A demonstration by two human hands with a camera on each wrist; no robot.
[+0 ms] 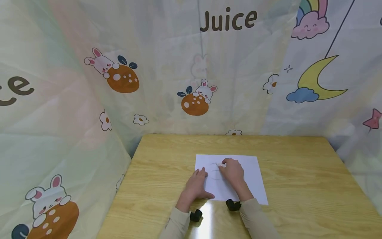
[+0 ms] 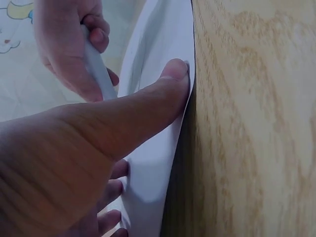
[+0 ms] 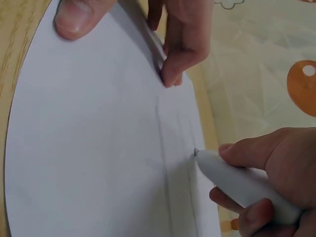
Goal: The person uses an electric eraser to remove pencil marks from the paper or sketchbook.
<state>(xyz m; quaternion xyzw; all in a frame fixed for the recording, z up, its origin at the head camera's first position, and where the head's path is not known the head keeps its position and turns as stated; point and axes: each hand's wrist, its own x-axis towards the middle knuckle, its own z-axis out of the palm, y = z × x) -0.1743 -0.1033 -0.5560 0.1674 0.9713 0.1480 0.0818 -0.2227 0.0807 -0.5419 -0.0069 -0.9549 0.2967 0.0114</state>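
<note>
A white sheet of paper (image 1: 251, 181) lies on the wooden table, with several thin grey lines across its upper left part. My right hand (image 1: 233, 171) pinches a thick white pen (image 3: 242, 185) between thumb and fingers. In the right wrist view, the pen's small grey tip touches the paper at one of the lines. Over the sheet's left side, my left hand (image 1: 195, 185) rests with its fingers spread and holds the paper down. Its thumb (image 2: 163, 94) presses near the sheet's near edge, as the left wrist view shows.
The wooden table (image 1: 307, 179) extends to both sides of the sheet. Printed cloth (image 1: 161, 76) with rabbits and a moon hangs behind and beside it. A black wrist device (image 1: 196, 215) sits at the left cuff, another (image 1: 232, 205) at the right.
</note>
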